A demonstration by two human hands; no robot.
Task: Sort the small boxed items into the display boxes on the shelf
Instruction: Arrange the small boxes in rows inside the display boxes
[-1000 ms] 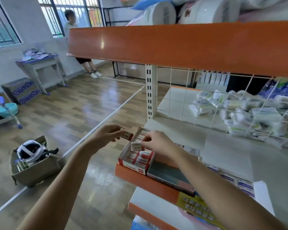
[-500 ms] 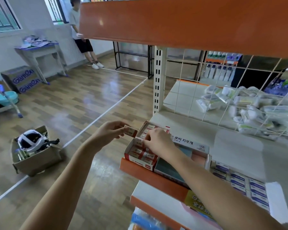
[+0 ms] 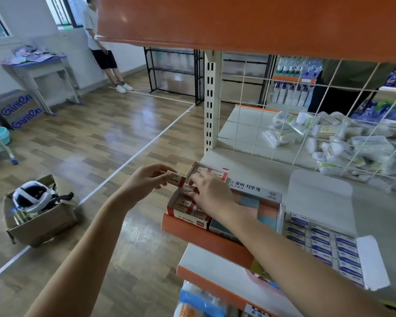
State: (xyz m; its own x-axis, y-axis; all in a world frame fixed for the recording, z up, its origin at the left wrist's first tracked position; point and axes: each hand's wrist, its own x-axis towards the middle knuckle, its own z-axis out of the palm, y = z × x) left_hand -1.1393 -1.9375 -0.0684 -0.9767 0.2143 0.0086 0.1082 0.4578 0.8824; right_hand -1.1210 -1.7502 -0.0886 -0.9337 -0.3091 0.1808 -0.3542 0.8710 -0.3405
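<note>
- Left hand (image 3: 144, 182): pinches one small boxed item (image 3: 176, 178) just beside the red display box (image 3: 188, 217) at the shelf (image 3: 256, 170) corner.
- Right hand (image 3: 212, 194): fingers curled down into that box among the packed items; whether it grips one cannot be told.
- Display boxes counted: three, namely red, pastel-filled (image 3: 264, 210), and blue-labelled (image 3: 325, 248).
- One cardboard carton (image 3: 44, 221) on the floor.

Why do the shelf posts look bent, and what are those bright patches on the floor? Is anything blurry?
Head view: the wide lens bows straight lines, so the shelf post and wire grid lean near the edges. Window light glares off the wooden floor. The right hand in the red display box is a little smeared, and so is print on the small box the left hand holds.
</note>
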